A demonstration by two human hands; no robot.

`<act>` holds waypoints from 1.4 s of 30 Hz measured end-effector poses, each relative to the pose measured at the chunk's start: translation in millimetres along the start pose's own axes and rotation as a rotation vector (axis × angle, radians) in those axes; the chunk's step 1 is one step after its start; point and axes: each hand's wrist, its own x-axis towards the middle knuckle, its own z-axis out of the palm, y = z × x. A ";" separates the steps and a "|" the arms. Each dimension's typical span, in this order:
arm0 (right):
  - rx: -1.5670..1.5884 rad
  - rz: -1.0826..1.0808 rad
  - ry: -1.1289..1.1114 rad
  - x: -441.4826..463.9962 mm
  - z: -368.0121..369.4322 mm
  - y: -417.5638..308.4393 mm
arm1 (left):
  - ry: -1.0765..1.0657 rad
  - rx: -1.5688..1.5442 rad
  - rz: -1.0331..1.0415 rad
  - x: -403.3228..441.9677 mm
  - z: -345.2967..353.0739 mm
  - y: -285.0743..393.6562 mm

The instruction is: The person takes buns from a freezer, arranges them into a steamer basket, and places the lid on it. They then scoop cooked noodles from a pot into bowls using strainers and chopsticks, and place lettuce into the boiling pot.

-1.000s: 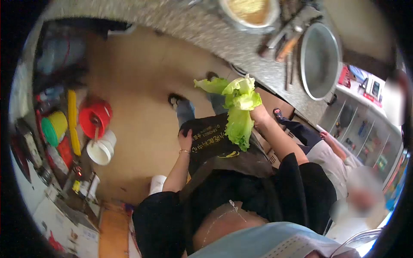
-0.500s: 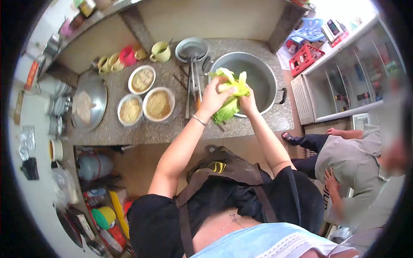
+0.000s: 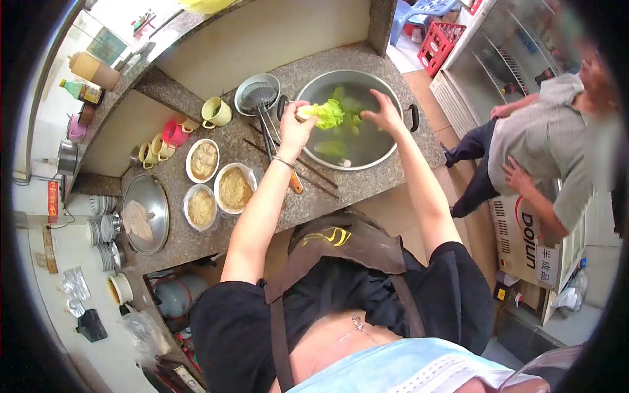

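Above the left side of a large metal pot [image 3: 359, 166], my left hand [image 3: 297, 131] grips a head of lettuce [image 3: 330, 114] by its pale base. The lettuce's green leaves point toward the pot's middle. My right hand [image 3: 385, 116] is over the pot's right side, fingers apart and holding nothing. Loose lettuce leaves [image 3: 329, 149] float in the cloudy liquid inside the pot. Beside the pot on the left, a wire strainer [image 3: 258, 95] rests over a metal bowl [image 3: 239, 84], its handle lying across the counter.
Long chopsticks [image 3: 313, 171] lie near the pot. Left are bowls of noodles [image 3: 236, 188], a yellow mug [image 3: 216, 112] and a round metal lid or tray [image 3: 157, 226] with pale food. A person [image 3: 537, 137] stands at right by a fridge and red crate [image 3: 440, 47].
My hands have moved apart; the right has released the lettuce. Leaves now float in the pot. My view has turned, and the person at right appears higher and nearer.
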 end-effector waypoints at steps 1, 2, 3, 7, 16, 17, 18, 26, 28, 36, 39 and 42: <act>0.002 0.007 -0.001 -10.9 5.3 -11.0 | -0.026 0.077 0.037 -4.6 -2.0 -6.4; 0.329 0.018 -0.047 -19.7 13.5 -25.1 | -0.123 0.136 -0.013 -9.6 -2.5 -11.7; 0.652 0.026 -0.089 -27.7 20.3 -41.4 | -0.224 0.097 -0.093 -13.0 -2.3 -17.9; 0.723 0.012 -0.305 -74.4 66.9 -92.6 | -0.320 -0.122 -0.097 -35.8 1.7 -37.8; 0.586 0.063 -0.045 -111.6 118.7 -99.7 | -0.199 -0.601 -0.599 -69.6 -15.2 -59.5; 0.508 -0.009 -0.034 -113.2 119.3 -99.9 | -0.206 -0.611 -0.589 -71.1 -16.8 -57.7; 0.509 -0.004 -0.037 -113.0 117.3 -101.3 | -0.199 -0.606 -0.612 -70.3 -19.9 -56.9; 0.412 0.111 0.101 -71.6 89.0 -84.4 | -0.165 -0.759 -0.570 -49.4 -30.9 -53.0; 0.119 -0.058 0.233 -59.3 69.6 -92.4 | -0.205 -0.814 -0.543 -44.1 -30.0 -47.8; 0.634 0.067 -0.166 -66.2 69.3 -103.1 | -0.263 -0.694 -0.482 -41.3 -16.5 -34.6; 0.850 0.284 -0.149 -61.9 58.9 -87.7 | -0.257 -0.749 -0.518 -38.6 -19.5 -35.0; 1.045 0.338 -0.061 -52.4 49.1 -81.7 | -0.189 -0.528 -0.321 -17.9 -6.3 -46.2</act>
